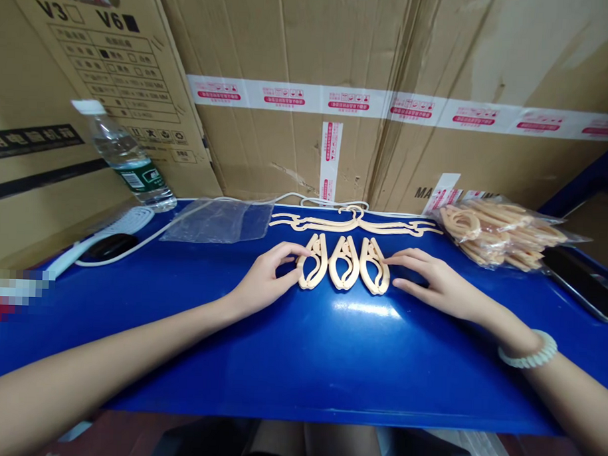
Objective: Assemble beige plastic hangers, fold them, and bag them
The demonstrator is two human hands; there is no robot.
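Brown cardboard boxes (290, 41) close off the upper frame. A glossy blue tabletop (329, 368) extends below to its front edge at lower frame; room for movement lies between the forearms (145, 345). One unfolded beige plastic hanger (329, 225) lies near centre, one clear bag of beige hangers (503, 231) at right. The bare left hand (267, 276) and bare right hand (436, 282) flank three folded beige plastic hangers (344, 248) in a row at frame centre. In both, thumb and fingers stand apart at the row's ends; firm contact cannot be told.
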